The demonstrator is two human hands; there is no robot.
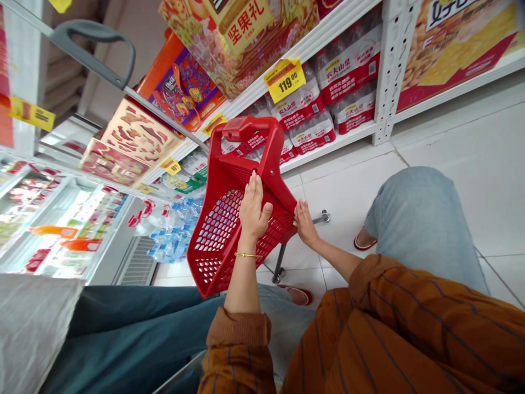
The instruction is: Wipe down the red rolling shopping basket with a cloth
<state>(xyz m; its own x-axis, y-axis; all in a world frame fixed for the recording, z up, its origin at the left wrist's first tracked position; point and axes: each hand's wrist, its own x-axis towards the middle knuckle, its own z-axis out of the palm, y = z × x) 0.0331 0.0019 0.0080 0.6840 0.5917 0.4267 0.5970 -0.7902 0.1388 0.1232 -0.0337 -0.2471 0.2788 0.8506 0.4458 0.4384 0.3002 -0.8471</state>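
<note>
My left hand (252, 208), with a thin gold bangle (248, 255) on the wrist, lies against the side of a red plastic shopping basket (223, 235) and holds it. My right hand (305, 223) has its fingers on the basket's opposite edge. The mesh-walled basket is tilted in the air and shows nothing inside. A grey-gripped telescopic pull handle (96, 38) runs up and left from it. Below it is a metal wheel frame (279, 262), with its wheels hidden.
Shelves hold packs of bottled water (348, 71) and gift boxes (238, 38), with a yellow 119.00 price tag (285, 79). A lit refrigerated display (53, 219) stands at the left. Denim-clad legs (422, 230) and a grey bag (30, 328) are close by, above white floor tiles (463, 164).
</note>
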